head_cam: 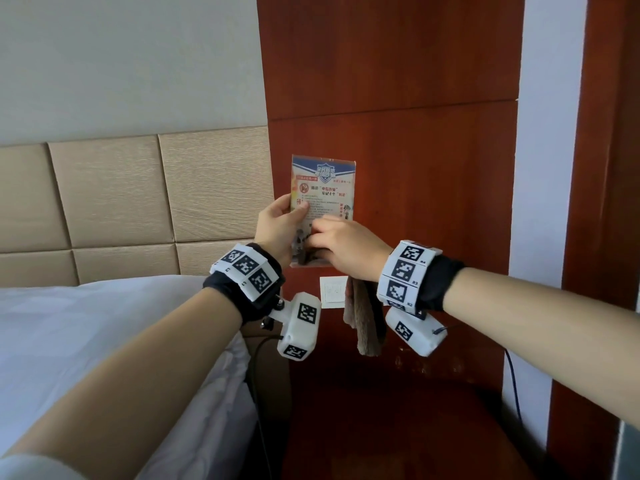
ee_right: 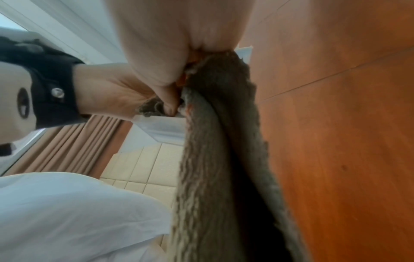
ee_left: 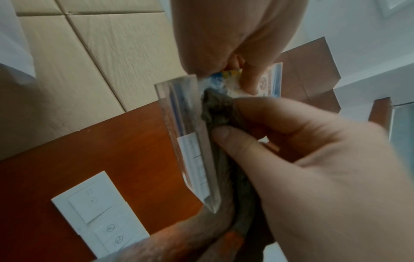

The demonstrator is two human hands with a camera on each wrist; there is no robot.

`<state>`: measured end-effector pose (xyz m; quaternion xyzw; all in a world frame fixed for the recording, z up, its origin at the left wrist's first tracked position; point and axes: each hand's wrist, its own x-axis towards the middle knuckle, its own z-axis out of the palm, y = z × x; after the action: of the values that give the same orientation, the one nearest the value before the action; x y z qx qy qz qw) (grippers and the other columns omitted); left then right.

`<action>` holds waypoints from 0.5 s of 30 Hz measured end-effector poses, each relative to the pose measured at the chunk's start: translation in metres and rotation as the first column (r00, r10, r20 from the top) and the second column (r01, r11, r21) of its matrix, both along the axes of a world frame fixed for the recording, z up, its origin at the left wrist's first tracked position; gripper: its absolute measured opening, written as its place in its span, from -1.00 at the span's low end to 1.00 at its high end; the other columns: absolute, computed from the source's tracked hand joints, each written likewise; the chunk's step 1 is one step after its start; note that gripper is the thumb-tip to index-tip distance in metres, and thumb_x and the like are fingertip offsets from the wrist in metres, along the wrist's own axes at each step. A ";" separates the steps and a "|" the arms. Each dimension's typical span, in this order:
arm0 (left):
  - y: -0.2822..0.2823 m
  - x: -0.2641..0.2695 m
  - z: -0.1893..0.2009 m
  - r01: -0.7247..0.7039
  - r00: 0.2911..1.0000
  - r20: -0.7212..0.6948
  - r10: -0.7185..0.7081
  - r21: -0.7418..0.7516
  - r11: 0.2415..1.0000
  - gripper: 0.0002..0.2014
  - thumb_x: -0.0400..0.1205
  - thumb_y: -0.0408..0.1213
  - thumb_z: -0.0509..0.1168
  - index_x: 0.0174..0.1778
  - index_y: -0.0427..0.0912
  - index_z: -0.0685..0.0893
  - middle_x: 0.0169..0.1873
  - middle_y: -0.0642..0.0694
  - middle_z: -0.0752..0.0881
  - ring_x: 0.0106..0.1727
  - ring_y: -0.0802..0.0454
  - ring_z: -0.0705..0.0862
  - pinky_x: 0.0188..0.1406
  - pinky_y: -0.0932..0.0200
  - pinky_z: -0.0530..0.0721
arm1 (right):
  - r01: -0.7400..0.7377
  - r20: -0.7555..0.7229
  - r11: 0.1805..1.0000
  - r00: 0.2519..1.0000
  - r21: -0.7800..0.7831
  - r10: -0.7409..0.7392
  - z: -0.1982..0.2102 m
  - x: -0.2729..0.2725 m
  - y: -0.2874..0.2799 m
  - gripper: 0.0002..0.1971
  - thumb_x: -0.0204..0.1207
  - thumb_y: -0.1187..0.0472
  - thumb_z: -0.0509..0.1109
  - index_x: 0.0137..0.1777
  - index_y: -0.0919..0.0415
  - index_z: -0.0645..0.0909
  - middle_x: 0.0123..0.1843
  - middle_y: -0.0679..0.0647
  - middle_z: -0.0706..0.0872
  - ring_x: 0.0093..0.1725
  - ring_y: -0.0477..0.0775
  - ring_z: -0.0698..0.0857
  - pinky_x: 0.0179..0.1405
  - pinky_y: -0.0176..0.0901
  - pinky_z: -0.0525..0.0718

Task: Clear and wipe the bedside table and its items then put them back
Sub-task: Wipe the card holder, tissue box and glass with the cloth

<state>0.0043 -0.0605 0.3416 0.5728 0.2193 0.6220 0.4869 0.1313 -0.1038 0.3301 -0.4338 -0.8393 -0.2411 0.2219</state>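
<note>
Clear acrylic sign holder (head_cam: pixel 322 202) is held up above the bedside table (head_cam: pixel 398 410), left hand (head_cam: pixel 277 226) gripping its edge, right hand (head_cam: pixel 343 247) clutching the brown cloth (head_cam: pixel 363 320) against its lower face. Wiping step; next, probably flip it.

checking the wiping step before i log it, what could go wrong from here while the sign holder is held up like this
1. The left hand holds the clear acrylic sign holder with a printed notice by one edge only, in mid-air above the dark red wooden bedside table; rubbing pressure may twist it out of that grip.
2. The brown terry cloth held in the right hand dangles and could snag.
</note>
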 end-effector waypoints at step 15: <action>0.002 -0.021 -0.007 0.021 1.000 -0.006 -0.021 0.013 1.000 -0.81 0.66 -0.45 0.22 0.14 -0.30 0.64 0.01 -0.19 0.75 -0.02 -0.07 0.76 -0.05 0.01 0.79 | 0.004 0.140 0.995 0.990 0.097 -0.018 -0.015 0.040 -0.005 -0.79 0.49 0.42 0.35 0.05 0.28 0.74 -0.07 0.19 0.68 0.01 0.24 0.65 -0.21 0.11 0.73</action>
<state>-0.0165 -0.0582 0.3348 0.5801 0.2108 0.6165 0.4890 0.1717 -0.1088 0.3152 -0.4092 -0.8378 -0.3124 0.1817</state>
